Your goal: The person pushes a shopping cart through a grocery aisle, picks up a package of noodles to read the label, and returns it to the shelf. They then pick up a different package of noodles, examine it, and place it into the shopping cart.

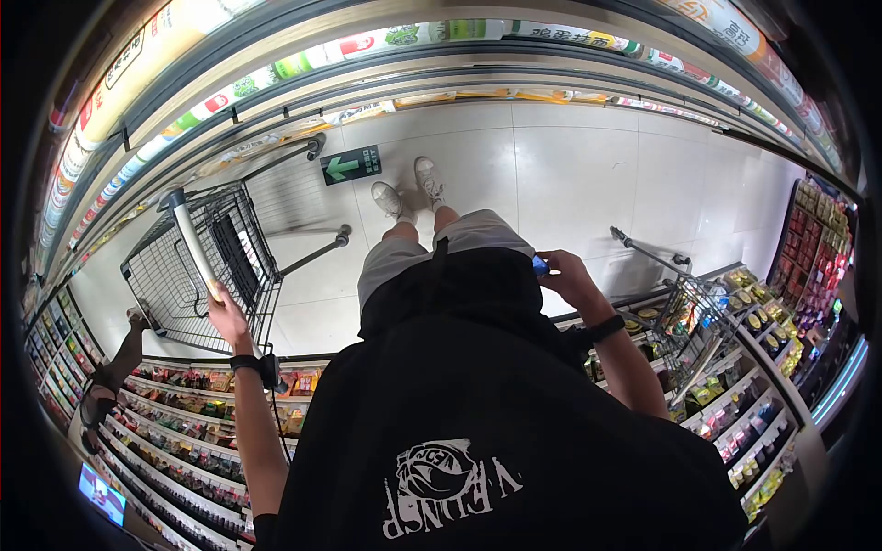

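Observation:
My left hand point(228, 319) is closed on the near end of the pale handle bar point(194, 241) of a black wire shopping cart point(179, 275), which stands to my left. The cart's basket shows no goods that I can make out. My right hand point(568, 278) is at my right hip, its fingers bent around a small blue object point(540, 265). Most of that object is hidden by the fingers and my black shirt, so its kind does not show. Both wrists wear black bands.
Ahead runs a shelf with packs of noodles point(574, 39). A green exit sign point(350, 165) lies on the tiled floor by my shoes point(404, 193). Another cart point(694, 317) stands to the right. Stocked shelves point(184, 427) are behind me. A person point(112, 376) is at the far left.

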